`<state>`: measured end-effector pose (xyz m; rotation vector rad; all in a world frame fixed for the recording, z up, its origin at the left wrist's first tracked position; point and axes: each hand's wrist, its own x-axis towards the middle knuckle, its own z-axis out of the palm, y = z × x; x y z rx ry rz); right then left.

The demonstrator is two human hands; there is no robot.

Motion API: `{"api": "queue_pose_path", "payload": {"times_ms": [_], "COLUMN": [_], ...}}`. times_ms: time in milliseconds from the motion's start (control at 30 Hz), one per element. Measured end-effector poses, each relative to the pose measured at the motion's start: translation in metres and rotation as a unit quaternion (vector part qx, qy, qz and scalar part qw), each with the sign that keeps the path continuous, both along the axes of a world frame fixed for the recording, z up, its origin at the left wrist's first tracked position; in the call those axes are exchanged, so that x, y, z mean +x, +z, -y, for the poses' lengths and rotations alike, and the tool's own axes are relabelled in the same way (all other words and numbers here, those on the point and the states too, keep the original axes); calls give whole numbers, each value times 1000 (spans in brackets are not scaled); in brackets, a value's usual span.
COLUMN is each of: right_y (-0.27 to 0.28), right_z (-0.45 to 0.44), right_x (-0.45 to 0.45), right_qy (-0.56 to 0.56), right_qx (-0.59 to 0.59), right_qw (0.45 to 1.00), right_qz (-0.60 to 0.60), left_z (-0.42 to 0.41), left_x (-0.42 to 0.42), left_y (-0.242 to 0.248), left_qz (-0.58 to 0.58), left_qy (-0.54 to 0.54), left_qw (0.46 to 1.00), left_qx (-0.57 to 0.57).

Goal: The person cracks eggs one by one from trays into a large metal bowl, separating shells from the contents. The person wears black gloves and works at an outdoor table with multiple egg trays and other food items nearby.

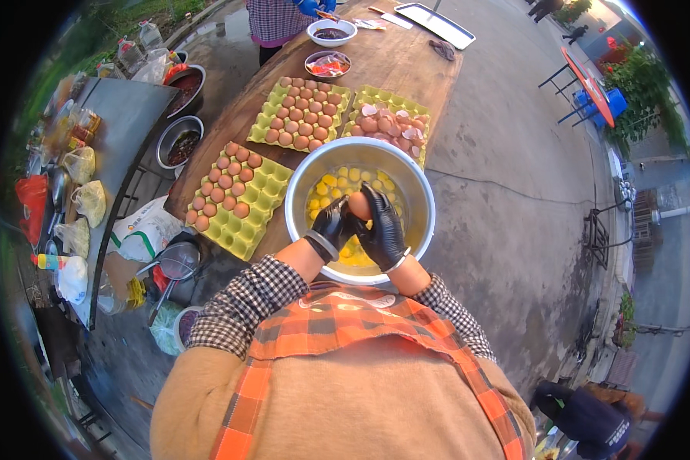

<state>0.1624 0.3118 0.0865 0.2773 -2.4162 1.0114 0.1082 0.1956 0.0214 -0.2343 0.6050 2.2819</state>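
Both my hands are in black gloves, close together over a large metal basin (421,213). My right hand (383,227) grips a brown egg (359,206) from the right side. Against the egg's lower left are the curled fingers of my left hand (332,226); its fingertips are partly hidden. Many yellow yolks (336,183) lie in clear egg white inside the basin. Left of it is a yellow egg tray (267,192), partly filled with brown eggs. A fuller egg tray (255,137) sits farther back. Behind the basin, another tray (388,96) holds a heap of cracked eggshells (388,123).
The wooden table (402,57) also bears a bowl of dark sauce (330,35), a bowl with red packets (328,64), a cleaver (395,20) and a metal tray (437,26). A person in blue gloves (309,7) stands at the far side. Bags crowd a side table (129,106) at left.
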Motion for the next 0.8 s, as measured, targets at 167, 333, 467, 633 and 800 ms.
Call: {"api": "queue_pose_path", "payload": {"times_ms": [167, 333, 467, 633, 800], "right_y": [3, -33, -62, -26, -16], "right_z": [-41, -58, -49, -41, -24], "right_x": [11, 7, 4, 7, -2], "right_qy": [49, 97, 130, 112, 191], "right_qx": [-621, -429, -228, -167, -99], "right_qw": [725, 825, 922, 944, 953], "right_qz": [293, 356, 284, 260, 213], "left_z": [13, 14, 12, 36, 27], "left_x": [3, -10, 2, -5, -11], "left_y": [4, -36, -55, 21, -7], "left_qz": [69, 27, -207, -354, -542], "left_qy": [-22, -58, -176, -269, -195], "left_qw": [997, 998, 949, 864, 750], "left_qx": [-29, 26, -157, -237, -325]}}
